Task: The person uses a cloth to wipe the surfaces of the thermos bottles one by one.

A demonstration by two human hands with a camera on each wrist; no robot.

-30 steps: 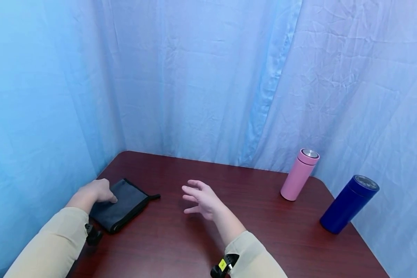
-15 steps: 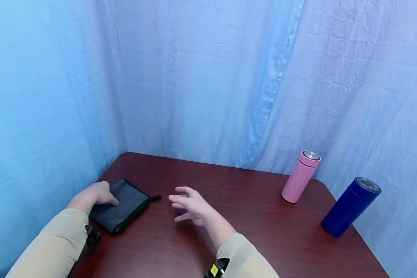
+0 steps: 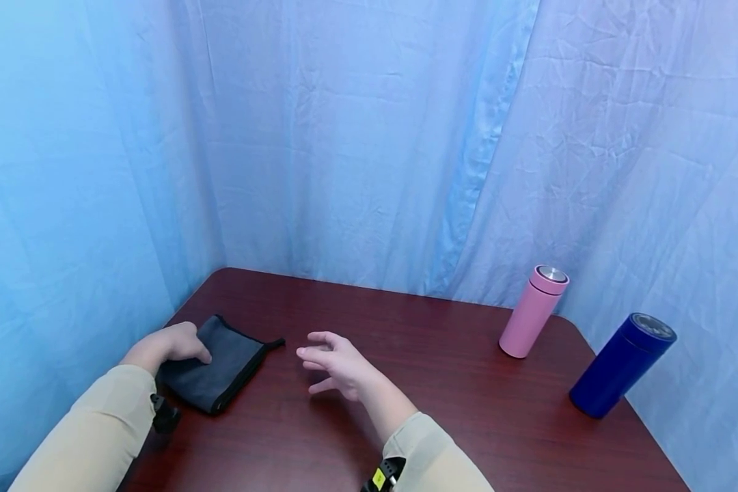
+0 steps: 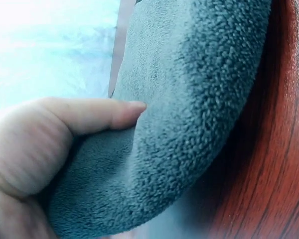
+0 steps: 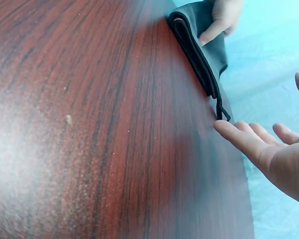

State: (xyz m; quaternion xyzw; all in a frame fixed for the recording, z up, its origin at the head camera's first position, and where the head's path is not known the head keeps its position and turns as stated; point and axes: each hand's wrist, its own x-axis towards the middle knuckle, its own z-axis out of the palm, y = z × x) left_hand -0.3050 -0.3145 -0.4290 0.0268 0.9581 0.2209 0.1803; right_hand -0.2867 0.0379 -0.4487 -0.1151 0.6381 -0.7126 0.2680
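A folded grey fleecy towel (image 3: 232, 362) with black edging and a small black hanging loop (image 3: 276, 343) is at the left of the table. My left hand (image 3: 175, 343) grips its left side, thumb on top; the fingers beneath are hidden. In the left wrist view the towel (image 4: 189, 109) bends up around the thumb (image 4: 104, 112). Over the middle of the table, my right hand (image 3: 339, 367) has its fingers spread and holds nothing. Its fingertips point toward the loop, a short way off in the head view.
The dark red wood table (image 3: 418, 355) has a pink flask (image 3: 531, 314) upright at the back right. A dark blue flask (image 3: 621, 367) stands nearer the right edge. Light blue curtains (image 3: 344, 137) hang behind and at both sides.
My right hand has moved left toward the towel, then stopped. The towel in my left hand has shifted slightly and its front corner has swung a little to the right.
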